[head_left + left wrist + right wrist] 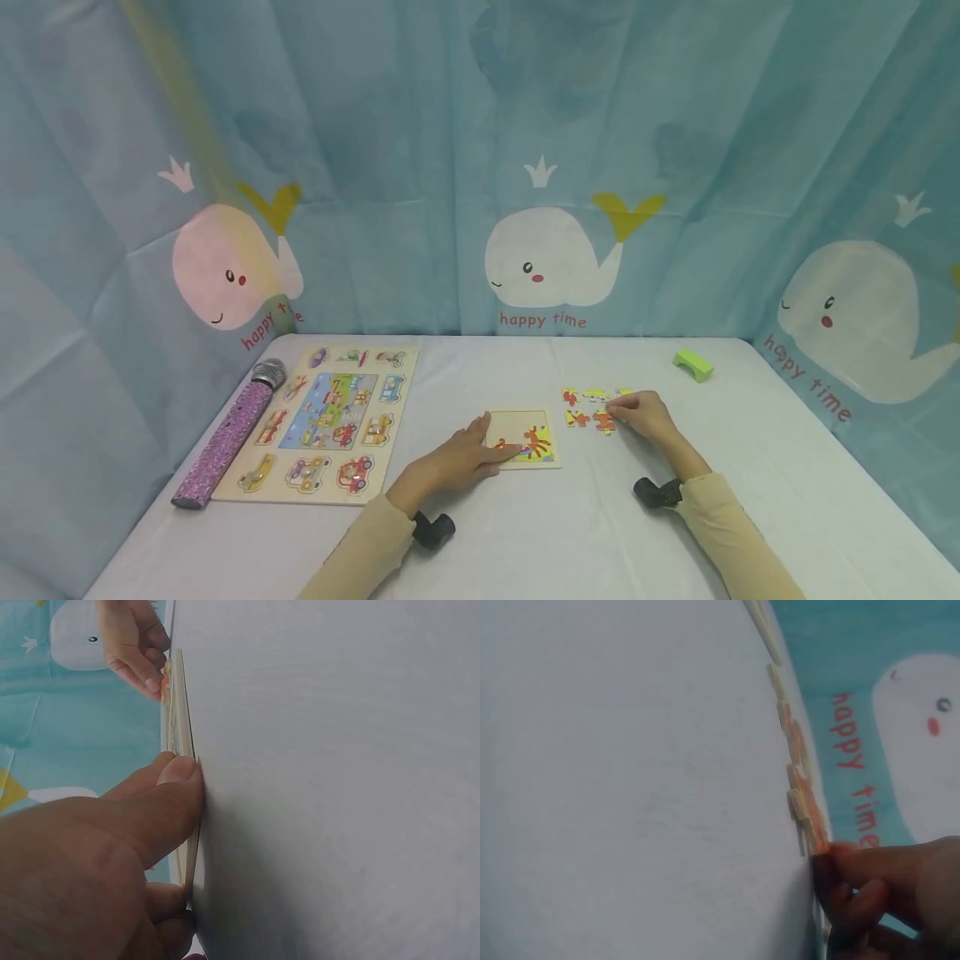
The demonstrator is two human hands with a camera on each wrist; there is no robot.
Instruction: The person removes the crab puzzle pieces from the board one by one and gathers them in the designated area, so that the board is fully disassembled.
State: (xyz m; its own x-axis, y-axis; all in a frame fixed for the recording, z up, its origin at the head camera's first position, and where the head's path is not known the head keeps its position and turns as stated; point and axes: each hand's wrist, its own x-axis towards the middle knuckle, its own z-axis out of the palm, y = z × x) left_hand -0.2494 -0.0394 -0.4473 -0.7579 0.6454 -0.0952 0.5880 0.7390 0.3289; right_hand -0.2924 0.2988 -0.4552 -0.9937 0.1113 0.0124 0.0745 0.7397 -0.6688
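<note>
My left hand holds the left side of a small wooden puzzle board. In the left wrist view its thumb bears on the board's near edge. An orange animal picture fills the lower part of the board; bare wood shows above. To the right lie several loose jigsaw pieces in two rough rows. At their right end my right hand pinches an orange puzzle piece between thumb and fingers, low at the tabletop. Its fingers partly hide the neighbouring pieces.
A large wooden vehicle peg puzzle lies at the left. Beside its outer edge is a pink glittery microphone. A green arch block sits at the back right. Whale-print curtains stand behind the white table.
</note>
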